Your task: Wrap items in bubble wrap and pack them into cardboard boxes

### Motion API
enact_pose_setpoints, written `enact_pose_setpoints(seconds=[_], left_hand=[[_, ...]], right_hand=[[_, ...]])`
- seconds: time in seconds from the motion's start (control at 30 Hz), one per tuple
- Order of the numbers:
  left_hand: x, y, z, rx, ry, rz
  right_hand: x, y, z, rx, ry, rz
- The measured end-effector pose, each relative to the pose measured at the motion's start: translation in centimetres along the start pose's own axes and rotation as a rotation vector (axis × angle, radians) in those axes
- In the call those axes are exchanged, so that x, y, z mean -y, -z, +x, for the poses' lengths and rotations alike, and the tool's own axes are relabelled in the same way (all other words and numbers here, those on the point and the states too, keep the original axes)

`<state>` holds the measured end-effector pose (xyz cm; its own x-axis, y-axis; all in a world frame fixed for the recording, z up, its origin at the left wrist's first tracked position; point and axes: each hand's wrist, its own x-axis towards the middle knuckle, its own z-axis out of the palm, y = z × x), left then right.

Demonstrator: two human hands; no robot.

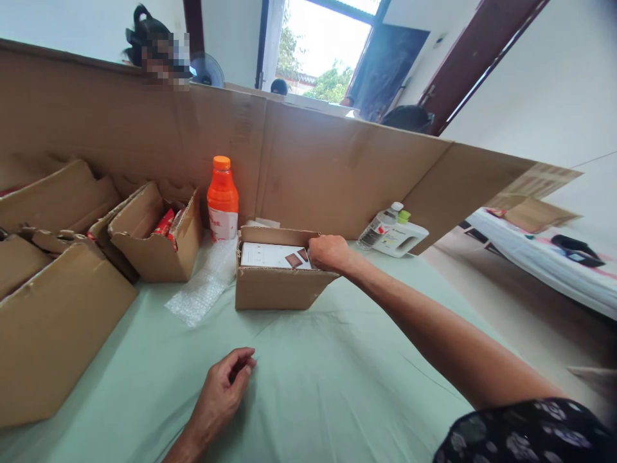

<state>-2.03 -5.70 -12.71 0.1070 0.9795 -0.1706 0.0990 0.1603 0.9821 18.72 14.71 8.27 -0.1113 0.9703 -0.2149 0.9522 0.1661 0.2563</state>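
Observation:
A small open cardboard box (pixel 274 289) stands on the green cloth, with a white printed box (pixel 270 254) inside it. My right hand (pixel 330 253) is closed over the right end wall of the cardboard box, and its fingertips are hidden inside. Nearer to me, my left hand (pixel 226 382) rests low over the cloth, loosely curled, with a gap between thumb and fingers and nothing in it. A strip of bubble wrap (pixel 202 289) lies left of the small box. Behind the wrap stands an orange bottle (pixel 222 199) with a white label.
Several open cartons are at the left, one (pixel 159 251) holding red packets. A tall cardboard panel (pixel 337 161) runs along the back. A clear bottle (pixel 380 225) and a white jug (pixel 402 241) stand at the right. A person (pixel 154 48) is beyond the panel.

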Motion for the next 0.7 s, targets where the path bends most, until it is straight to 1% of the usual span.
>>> enact_pose_setpoints(seconds=[0.07,0.1,0.17,0.23,0.27,0.3,0.37,0.4,0.47,0.5,0.57,0.6,0.63,0.7], left_hand=[[-1.5,0.3,0.1,-0.044,-0.049,0.062],[-2.3,0.6,0.3,-0.091,-0.078,0.091],[-3.7,1.3,1.0,-0.221,-0.117,0.13],[-4.9,2.1,2.0,-0.335,-0.132,0.117],[-5.3,2.5,2.6,-0.365,-0.137,0.096],[-5.7,2.7,3.2,-0.381,-0.142,0.074],[-6.2,2.9,4.4,-0.38,-0.156,0.038],[-6.5,2.9,5.1,-0.372,-0.164,0.025],[-6.8,2.6,6.5,-0.342,-0.185,-0.002],[-7.0,2.3,7.2,-0.319,-0.198,-0.018],[-7.4,1.5,8.6,-0.282,-0.22,-0.045],[-7.6,0.9,9.1,-0.274,-0.227,-0.056],[-7.9,0.1,9.4,-0.27,-0.23,-0.067],[-8.2,-1.9,9.4,-0.245,-0.223,-0.098]], right_hand=[[-0.5,0.4,-0.7,-0.041,-0.009,0.001],[-1.2,0.7,-1.5,-0.086,-0.021,0.015],[-3.1,0.9,-3.6,-0.226,-0.069,0.097],[-5.6,-0.1,-6.2,-0.379,-0.121,0.252],[-6.7,-1.2,-7.4,-0.425,-0.126,0.349],[-7.5,-2.6,-8.3,-0.442,-0.112,0.449],[-8.0,-6.2,-9.2,-0.418,-0.044,0.637],[-7.6,-8.1,-9.1,-0.387,-0.003,0.72],[-5.7,-11.3,-7.9,-0.327,0.064,0.85],[-4.5,-12.5,-7.1,-0.311,0.081,0.897],[-2.6,-13.9,-5.6,-0.318,0.083,0.97],[-2.1,-14.2,-5.3,-0.338,0.072,0.998],[-2.1,-14.4,-5.4,-0.357,0.056,1.019],[-3.4,-14.9,-6.9,-0.385,-0.004,1.031]])
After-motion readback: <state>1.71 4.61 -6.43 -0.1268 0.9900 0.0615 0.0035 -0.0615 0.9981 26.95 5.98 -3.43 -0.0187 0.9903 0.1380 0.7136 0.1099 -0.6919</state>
